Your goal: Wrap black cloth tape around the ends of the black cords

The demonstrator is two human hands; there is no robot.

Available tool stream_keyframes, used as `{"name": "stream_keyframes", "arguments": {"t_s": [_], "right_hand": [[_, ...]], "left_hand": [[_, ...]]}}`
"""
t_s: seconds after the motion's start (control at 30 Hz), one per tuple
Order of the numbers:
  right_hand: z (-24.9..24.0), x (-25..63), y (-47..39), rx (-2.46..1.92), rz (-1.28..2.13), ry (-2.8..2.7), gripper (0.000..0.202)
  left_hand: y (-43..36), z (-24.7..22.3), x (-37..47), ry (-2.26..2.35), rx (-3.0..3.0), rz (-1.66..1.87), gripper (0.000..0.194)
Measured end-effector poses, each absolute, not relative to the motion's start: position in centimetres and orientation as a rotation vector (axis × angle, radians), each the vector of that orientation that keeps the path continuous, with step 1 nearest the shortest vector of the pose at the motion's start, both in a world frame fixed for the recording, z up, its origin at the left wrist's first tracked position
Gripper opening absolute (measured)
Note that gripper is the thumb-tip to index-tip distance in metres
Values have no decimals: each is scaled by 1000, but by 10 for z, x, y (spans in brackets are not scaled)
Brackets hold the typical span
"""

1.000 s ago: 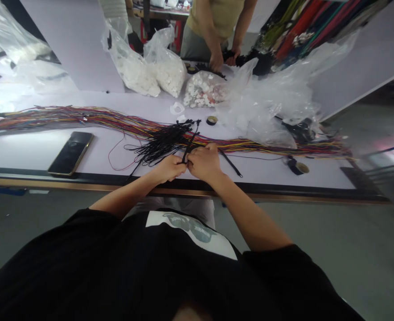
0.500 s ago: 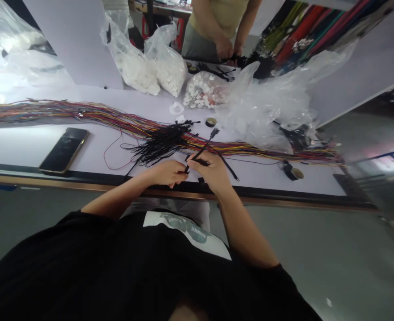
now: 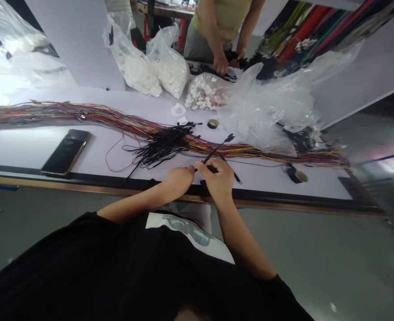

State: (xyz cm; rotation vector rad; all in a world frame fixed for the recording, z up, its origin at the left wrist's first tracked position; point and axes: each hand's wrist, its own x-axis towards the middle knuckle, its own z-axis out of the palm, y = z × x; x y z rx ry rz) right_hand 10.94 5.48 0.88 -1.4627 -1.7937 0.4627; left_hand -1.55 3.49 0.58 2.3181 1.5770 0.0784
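Observation:
A thin black cable (image 3: 215, 152) with a connector at its far end slants up and away from my fingers. My right hand (image 3: 219, 179) pinches it between thumb and forefinger. Close against that hand, my left hand (image 3: 181, 180) is closed on the cable's near end, most of which its fingers hide. Another black cable end (image 3: 237, 177) sticks out past my right hand; whether it belongs to the same piece I cannot tell. Just beyond my hands lies a pile of short black cables (image 3: 162, 145).
A long bundle of coloured wires (image 3: 113, 117) runs across the table. Around it are a phone (image 3: 66, 151), black tape rolls (image 3: 212, 124) (image 3: 297, 176) and plastic bags of white parts (image 3: 172, 73). Opposite, a co-worker's hands (image 3: 221, 62) handle black pieces.
My left hand has moved right and turned, now meeting my right hand's fingertips. The cable's connector end has swung to the right. The view has shifted slightly.

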Motion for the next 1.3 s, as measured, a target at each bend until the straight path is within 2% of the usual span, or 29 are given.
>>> {"name": "stream_keyframes", "arguments": {"t_s": [0.13, 0.33, 0.5, 0.67, 0.9, 1.13, 1.3], "right_hand": [[27, 141, 64, -1580, 246, -1968, 29], [42, 189, 100, -2103, -252, -2149, 26], [28, 190, 109, -2141, -335, -2094, 36], [35, 183, 96, -2092, -136, -1822, 34], [26, 152, 88, -1722, 293, -1855, 24], [11, 94, 112, -1275, 821, -1725, 29], [7, 73, 131, -1248, 802, -1557, 30]], "left_hand": [[40, 17, -25, 1349, 2170, 209, 43], [75, 14, -57, 2018, 2227, 329, 29], [99, 3, -66, 2062, 2223, 221, 27], [105, 10, -83, 2006, 1971, 556, 18], [106, 21, -103, 1596, 1517, 1010, 10], [94, 23, -100, 1366, 1593, 1002, 14], [93, 17, -106, 1464, 1706, 961, 19]]}}
